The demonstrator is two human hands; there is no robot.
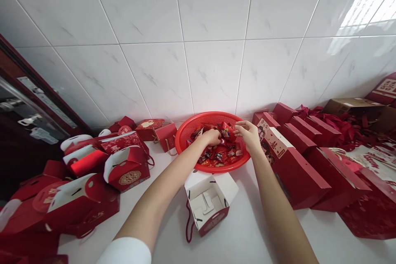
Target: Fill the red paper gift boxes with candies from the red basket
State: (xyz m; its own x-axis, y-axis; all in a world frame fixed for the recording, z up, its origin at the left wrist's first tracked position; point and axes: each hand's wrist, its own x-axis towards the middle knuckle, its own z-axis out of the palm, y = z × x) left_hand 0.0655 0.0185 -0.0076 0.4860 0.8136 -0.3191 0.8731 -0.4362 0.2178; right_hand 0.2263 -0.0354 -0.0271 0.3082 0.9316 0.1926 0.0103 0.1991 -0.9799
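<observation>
Left hand (212,136) and right hand (249,132) work at a round red plastic mesh basket (187,127) of shiny red-wrapped sweets (220,156).
The left reaches into the middle, fingers curled; whether it grips a sweet cannot be told. The right, fingers loosely open, hovers at the basket's two o'clock. On the white worktop (244,218), an open, white-lined red cardboard box (213,223) stands at six o'clock; upright red cardboard boxes (297,175) line four o'clock.
</observation>
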